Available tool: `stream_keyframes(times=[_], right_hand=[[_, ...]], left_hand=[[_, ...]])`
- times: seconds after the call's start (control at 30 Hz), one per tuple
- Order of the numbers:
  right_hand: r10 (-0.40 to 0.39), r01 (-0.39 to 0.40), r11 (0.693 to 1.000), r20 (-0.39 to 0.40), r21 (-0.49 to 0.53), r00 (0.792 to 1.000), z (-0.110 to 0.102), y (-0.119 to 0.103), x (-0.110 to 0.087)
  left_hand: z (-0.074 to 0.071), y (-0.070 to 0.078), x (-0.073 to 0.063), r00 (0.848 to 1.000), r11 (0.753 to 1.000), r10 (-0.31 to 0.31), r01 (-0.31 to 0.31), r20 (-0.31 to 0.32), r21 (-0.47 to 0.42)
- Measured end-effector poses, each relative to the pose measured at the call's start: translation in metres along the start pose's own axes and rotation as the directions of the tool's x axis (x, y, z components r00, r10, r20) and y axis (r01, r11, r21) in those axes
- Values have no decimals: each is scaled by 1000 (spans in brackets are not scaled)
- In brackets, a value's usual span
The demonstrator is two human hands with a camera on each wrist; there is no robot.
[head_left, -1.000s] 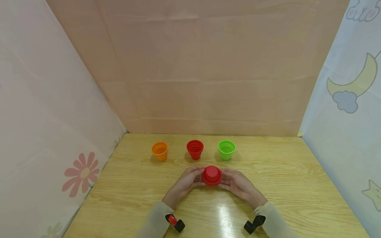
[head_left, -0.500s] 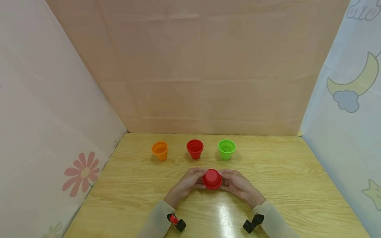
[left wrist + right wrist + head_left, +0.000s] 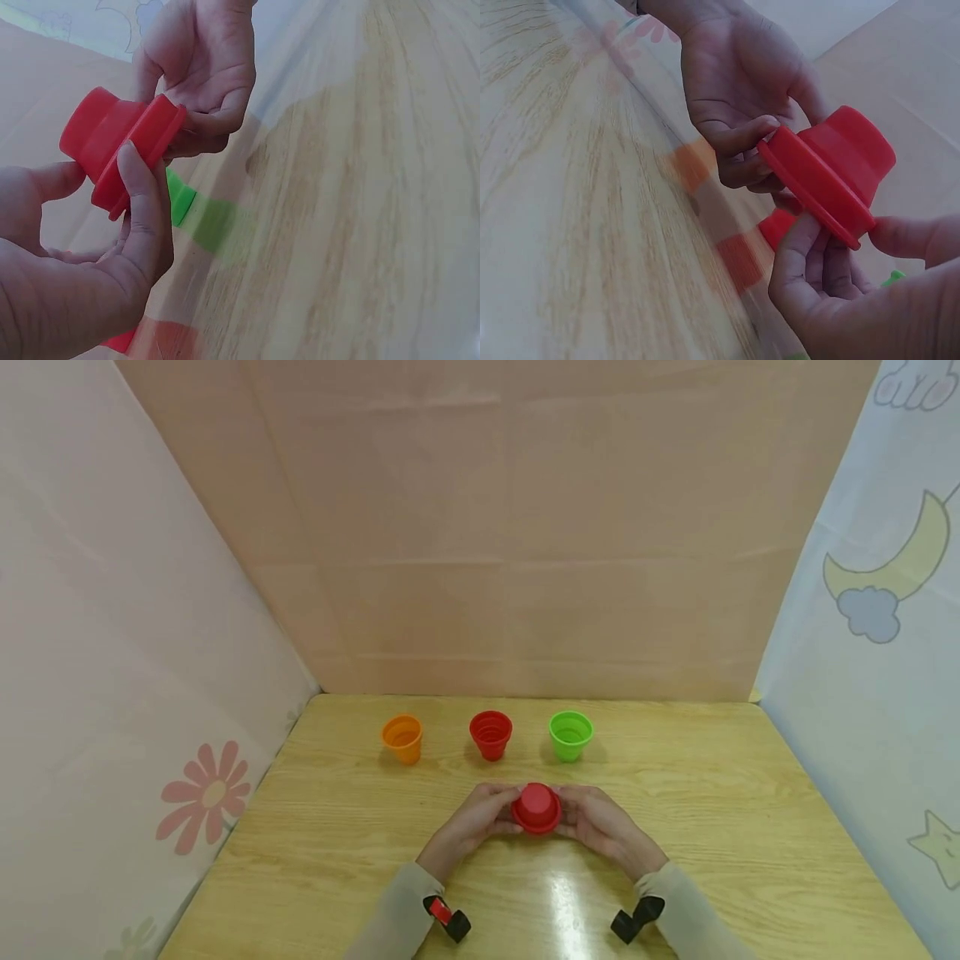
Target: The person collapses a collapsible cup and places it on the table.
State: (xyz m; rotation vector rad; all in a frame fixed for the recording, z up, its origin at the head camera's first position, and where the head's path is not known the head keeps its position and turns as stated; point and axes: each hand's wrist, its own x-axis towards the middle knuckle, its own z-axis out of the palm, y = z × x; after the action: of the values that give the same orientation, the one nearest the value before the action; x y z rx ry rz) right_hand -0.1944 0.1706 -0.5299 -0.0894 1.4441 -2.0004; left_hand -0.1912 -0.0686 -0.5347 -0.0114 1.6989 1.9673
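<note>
A red collapsible cup (image 3: pixel 537 807) is held bottom up between both hands, above the near middle of the table. My left hand (image 3: pixel 476 820) grips its left side, thumb on the body and fingers at the rim. From the other side my right hand (image 3: pixel 600 825) pinches the rim and body in the same way. Both wrist views show the cup (image 3: pixel 124 146) partly folded, with a wide stepped rim and a narrower base. In the right wrist view the cup (image 3: pixel 832 172) looks tilted and lifted off the wood.
Behind the hands, an orange cup (image 3: pixel 402 739), a second red cup (image 3: pixel 491 735) and a green cup (image 3: pixel 571 735) stand upright in a row on the wooden table (image 3: pixel 337 843). A brown sheet (image 3: pixel 517 527) rises at the back, with patterned white sheets at both sides.
The held cup has tipped slightly toward me and dropped a little, then risen slightly. Both hands keep their hold. The cups in the row stay in place.
</note>
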Motion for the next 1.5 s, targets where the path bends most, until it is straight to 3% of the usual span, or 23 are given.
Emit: stream_keyframes(times=[0.27, 0.5, 0.83, 1.0, 1.3, 1.5], right_hand=[[8, -7, 1000, 51, -10, 999, 3, 0, -1], [14, -14, 1000, 82, -2, 997, 5, 0, -1], [23, -25, 999, 121, 23, 992, 2, -3, -3], [22, -25, 999, 106, 26, 994, 1, -2, -4], [-8, 6, 1000, 72, 25, 997, 7, -3, -1], [-30, 29, 999, 45, 24, 999, 10, -2, 1]], left_hand=[[-1, 0, -2, 1000, 1000, -11, 11, -25, -19], [-1, 0, -2, 999, 999, -33, 33, 0, -35], [-2, -1, 2, 998, 999, -11, 13, -55, 38], [0, -3, 3, 997, 994, 20, -12, -72, 111], [2, -1, -3, 991, 992, 68, -55, -113, 116], [3, 0, -4, 989, 992, 65, -50, -131, 113]])
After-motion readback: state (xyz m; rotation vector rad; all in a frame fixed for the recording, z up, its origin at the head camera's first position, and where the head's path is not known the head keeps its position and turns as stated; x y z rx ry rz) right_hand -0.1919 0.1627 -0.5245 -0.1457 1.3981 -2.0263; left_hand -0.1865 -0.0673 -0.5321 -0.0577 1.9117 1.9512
